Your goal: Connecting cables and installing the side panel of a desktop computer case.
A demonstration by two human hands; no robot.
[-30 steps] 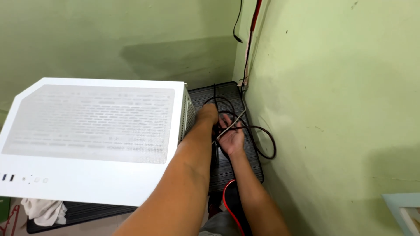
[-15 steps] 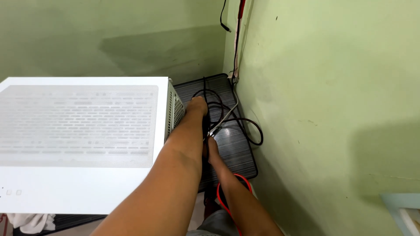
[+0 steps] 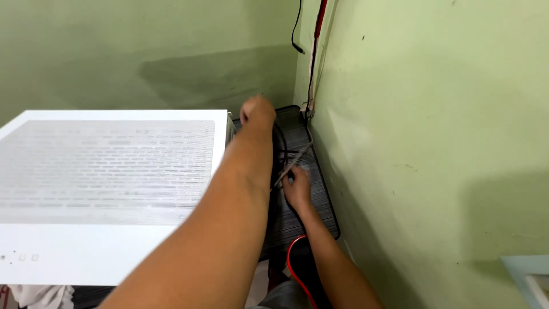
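A red cable (image 3: 293,263) loops low by the person's knees. Above it the right hand (image 3: 297,184), fingers curled, pinches a thin grey cable (image 3: 293,166) over the black ribbed mat (image 3: 323,200), seemingly keeping it taut. Farther on, the left hand (image 3: 257,111) reaches behind the white computer case (image 3: 108,183); its grip cannot be made out. No labels are legible.

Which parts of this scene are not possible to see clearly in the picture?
- Back of the white computer case, head view: it faces away, and the left hand covers its edge.
- What the left hand touches: blurred and hidden behind the hand.
- Right hand fingers: the left forearm partly covers them; they are at a grey cable, grip unclear.
- Red cable: cut off by the bottom edge.
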